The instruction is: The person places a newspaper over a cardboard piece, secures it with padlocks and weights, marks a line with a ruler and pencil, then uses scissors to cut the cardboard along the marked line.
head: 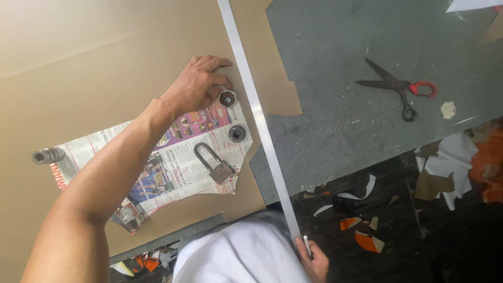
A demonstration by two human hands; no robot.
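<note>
My left hand (pixel 200 84) lies flat on a newspaper pattern piece (pixel 173 162) spread over tan sheet material (pixel 78 78), fingers beside a small metal socket weight (pixel 227 97). A second round metal weight (pixel 237 133), a padlock (pixel 215 165) and a metal cylinder (pixel 48 155) also rest on the newspaper. A long metal ruler (pixel 257 110) runs along the pattern's right edge. My right hand (pixel 313 259), low near my white shirt, grips the ruler's near end together with a thin white marker (pixel 306 246).
Black scissors with one red handle (pixel 401 88) lie on the grey table (pixel 340 120) to the right. Scraps of tan, white and orange material (pixel 445 173) litter the dark floor beyond the table edge.
</note>
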